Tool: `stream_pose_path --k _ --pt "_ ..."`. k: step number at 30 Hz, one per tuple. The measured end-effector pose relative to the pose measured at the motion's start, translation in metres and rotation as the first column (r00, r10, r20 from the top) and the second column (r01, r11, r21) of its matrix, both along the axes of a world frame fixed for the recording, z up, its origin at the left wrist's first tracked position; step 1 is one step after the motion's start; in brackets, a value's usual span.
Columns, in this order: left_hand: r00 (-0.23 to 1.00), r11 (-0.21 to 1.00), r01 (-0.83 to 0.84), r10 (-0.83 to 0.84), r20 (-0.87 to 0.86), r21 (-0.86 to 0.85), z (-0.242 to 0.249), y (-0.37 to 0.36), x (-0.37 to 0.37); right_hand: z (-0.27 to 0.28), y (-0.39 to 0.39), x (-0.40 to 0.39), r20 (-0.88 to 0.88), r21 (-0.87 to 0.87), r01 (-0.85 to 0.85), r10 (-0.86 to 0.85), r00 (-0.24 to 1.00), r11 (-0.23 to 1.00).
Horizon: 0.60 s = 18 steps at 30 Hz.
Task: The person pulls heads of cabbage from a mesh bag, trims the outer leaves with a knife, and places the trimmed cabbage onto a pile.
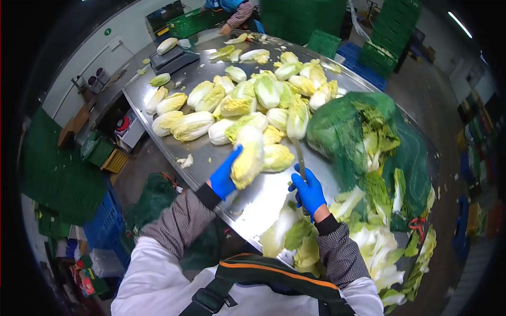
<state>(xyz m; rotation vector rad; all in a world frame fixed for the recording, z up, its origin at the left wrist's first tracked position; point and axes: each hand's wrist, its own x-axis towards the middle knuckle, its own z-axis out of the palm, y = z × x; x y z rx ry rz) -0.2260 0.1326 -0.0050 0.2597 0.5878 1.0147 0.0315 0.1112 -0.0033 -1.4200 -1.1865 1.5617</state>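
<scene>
Green net sack (337, 131) — cabbages (237, 100) crowd the steel table (263, 203).

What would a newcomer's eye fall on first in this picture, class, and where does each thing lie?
The heap of pale green and yellow napa cabbages across the steel table. Near its front edge, the blue-gloved left hand grips one cabbage, and the blue-gloved right hand holds a long knife. To the right lies a green mesh sack of leaves.
</scene>
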Motion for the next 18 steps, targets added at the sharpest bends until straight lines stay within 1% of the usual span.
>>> stream_pose_path --k 1,2,3,5,6,7,8,9,10,11,12,13,14,15,16,17,18 --pt "0.982 0.995 -0.057 0.07 -0.174 0.078 0.004 0.022 -0.021 -0.009 0.014 -0.003 0.033 -0.007 0.02 -0.019 0.999 1.0" --pt "0.991 0.994 -0.099 0.103 -0.085 0.052 -0.009 0.052 -0.052 -0.019 0.028 -0.003 0.065 -0.017 0.046 -0.045 0.997 0.999" --pt "0.976 0.982 -0.139 0.158 -0.152 0.128 0.005 0.072 -0.067 -0.026 0.041 -0.002 0.097 -0.025 0.079 -0.076 0.992 0.997" --pt "0.99 0.986 -0.06 0.079 -0.12 0.153 0.005 0.114 -0.108 -0.037 0.068 -0.001 0.154 -0.064 0.143 -0.132 0.979 0.988" --pt "0.935 0.98 -0.175 0.196 -0.296 0.097 0.014 0.121 -0.104 -0.043 0.082 0.0 0.169 -0.094 0.162 -0.144 0.975 0.982" --pt "0.836 0.954 -0.294 0.29 -0.466 0.066 0.022 0.125 -0.098 -0.048 0.097 -0.001 0.184 -0.123 0.181 -0.157 0.97 0.976" --pt "0.739 0.929 -0.183 0.346 -0.578 0.322 -0.002 0.126 -0.1 -0.057 0.109 -0.001 0.177 -0.136 0.186 -0.161 0.971 0.973" --pt "0.602 0.818 -0.054 0.485 -0.635 0.573 -0.006 0.115 -0.08 -0.067 0.121 -0.003 0.17 -0.15 0.188 -0.162 0.972 0.971" --pt "0.502 0.736 0.146 0.521 -0.69 0.662 -0.024 0.1 -0.056 -0.076 0.133 -0.005 0.162 -0.161 0.186 -0.16 0.974 0.969" --pt "0.401 0.619 0.324 0.595 -0.696 0.716 -0.041 0.084 -0.032 -0.082 0.143 -0.009 0.161 -0.154 0.208 -0.183 0.97 0.966" --pt "0.151 0.533 0.645 0.613 -0.775 0.547 -0.022 0.066 -0.011 -0.088 0.151 -0.014 0.159 -0.149 0.227 -0.204 0.966 0.962" --pt "-0.11 0.441 0.859 0.654 -0.749 0.259 -0.013 0.056 0.001 -0.094 0.157 -0.019 0.16 -0.146 0.244 -0.221 0.962 0.959" --pt "-0.096 0.31 0.935 0.694 -0.713 0.175 -0.021 0.061 0.002 -0.099 0.165 -0.023 0.173 -0.13 0.265 -0.241 0.955 0.955" --pt "-0.074 0.173 0.982 0.732 -0.677 0.079 -0.031 0.07 0.001 -0.106 0.171 -0.027 0.127 -0.102 0.278 -0.264 0.956 0.955" --pt "-0.126 0.191 0.981 0.773 -0.622 0.038 -0.043 0.085 0.0 -0.114 0.177 -0.032 0.08 -0.075 0.294 -0.288 0.954 0.953" --pt "-0.165 0.252 0.966 0.781 -0.602 0.061 -0.054 0.1 -0.003 -0.121 0.184 -0.036 0.033 -0.049 0.311 -0.31 0.95 0.949" --pt "-0.155 0.237 0.97 0.782 -0.604 0.059 -0.062 0.109 -0.008 -0.124 0.19 -0.041 0.007 -0.026 0.318 -0.318 0.948 0.948"
